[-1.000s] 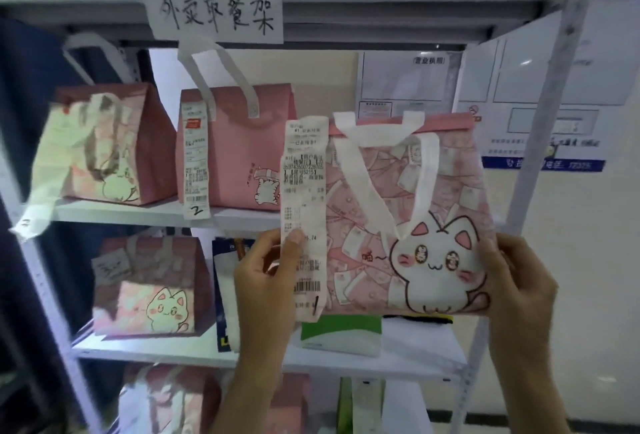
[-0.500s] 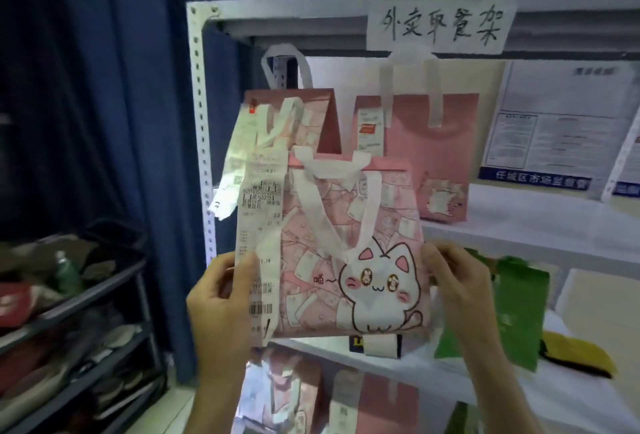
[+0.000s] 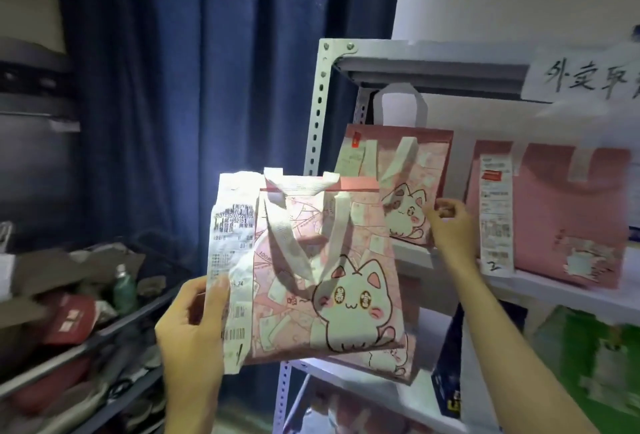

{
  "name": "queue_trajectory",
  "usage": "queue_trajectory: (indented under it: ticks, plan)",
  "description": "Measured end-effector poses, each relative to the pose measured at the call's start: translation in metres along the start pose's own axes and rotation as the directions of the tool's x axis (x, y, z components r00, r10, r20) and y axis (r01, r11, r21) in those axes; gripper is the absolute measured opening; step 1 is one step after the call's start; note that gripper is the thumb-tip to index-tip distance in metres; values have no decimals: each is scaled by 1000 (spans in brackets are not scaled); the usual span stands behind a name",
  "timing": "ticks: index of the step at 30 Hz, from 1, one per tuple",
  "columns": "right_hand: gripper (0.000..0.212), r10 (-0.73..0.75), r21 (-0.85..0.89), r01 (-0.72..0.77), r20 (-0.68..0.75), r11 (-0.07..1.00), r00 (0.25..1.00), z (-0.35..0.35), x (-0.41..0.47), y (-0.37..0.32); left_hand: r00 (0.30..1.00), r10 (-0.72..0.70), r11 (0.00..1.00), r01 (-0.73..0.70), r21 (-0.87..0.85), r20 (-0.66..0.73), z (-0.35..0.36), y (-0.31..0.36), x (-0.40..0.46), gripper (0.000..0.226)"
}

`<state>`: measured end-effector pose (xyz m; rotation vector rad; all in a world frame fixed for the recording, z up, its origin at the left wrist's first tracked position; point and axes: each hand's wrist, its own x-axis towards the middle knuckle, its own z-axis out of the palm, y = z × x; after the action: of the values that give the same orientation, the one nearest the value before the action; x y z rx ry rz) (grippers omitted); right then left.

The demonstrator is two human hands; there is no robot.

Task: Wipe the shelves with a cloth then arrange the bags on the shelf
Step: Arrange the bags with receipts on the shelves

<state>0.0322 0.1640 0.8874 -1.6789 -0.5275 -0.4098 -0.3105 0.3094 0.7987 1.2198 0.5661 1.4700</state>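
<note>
Centre of the frame: pink cat bag [image 3: 325,281] held up in front of the shelf post [image 3: 313,170], gripped at its lower left edge by the left hand [image 3: 192,333], thumb over the long receipt [image 3: 230,260] hanging down the bag's left side. White handles flopped over the front, cartoon cat at lower right. Print on the receipt mostly too blurred to read.

Right of centre: right hand [image 3: 448,226] reaching to the second cat bag [image 3: 408,188] standing on the upper shelf [image 3: 561,290], fingers curled at that bag's right edge and seemingly pinching it, though exact contact hard to make out. Lower left of that bag hidden behind the held one.

Far right: plain pink bag [image 3: 568,215] on the same shelf, smeared by motion blur, own receipt hanging at its left side. Handwritten paper sign [image 3: 585,82] at upper right, cut off by the frame edge.

Lower right: green bag [image 3: 588,364] and dark blue package [image 3: 448,374] on the shelf below, both partly hidden by the right forearm. Another pink bag peeking from under the held one, mostly covered.

Left half: dark blue curtain [image 3: 207,87]; below it a dim, cluttered rack [image 3: 86,333] with a green bottle [image 3: 124,290], other contents indistinct.
</note>
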Motion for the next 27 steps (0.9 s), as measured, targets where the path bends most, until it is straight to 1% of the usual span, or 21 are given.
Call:
queue_trajectory:
  ticks: [5,8,11,13,15,17,22,27]
  plan:
    - [30,73,-63,-79,-84,995,994,19,13,6,1000,-21,1000,21,6,-18,-20,0,12,14]
    - [33,54,-120,-68,-116,990,992,25,17,7,999,-27,999,27,30,-28,-30,-2,16,14]
    - [26,42,-165,-58,-99,985,994,29,14,-3,999,-21,999,22,46,-33,-39,-3,17,11]
    - [17,-5,-205,-14,-94,979,996,32,11,-10,999,-25,998,27,59,-34,-44,-5,16,10]
    - [10,-90,-230,71,-72,971,993,35,4,-19,999,-33,997,36,67,-42,-49,-7,16,10]
    - [10,-168,-231,149,-61,961,984,37,-4,-25,997,-42,997,45,63,-58,-54,-9,14,10]
    - [11,-358,-209,330,-116,921,927,33,-37,-45,995,-47,997,52,54,-87,-63,-11,4,11]
    - [14,-425,-185,396,-160,899,891,5,-74,-62,993,-57,995,64,70,-101,-73,-1,-20,10]
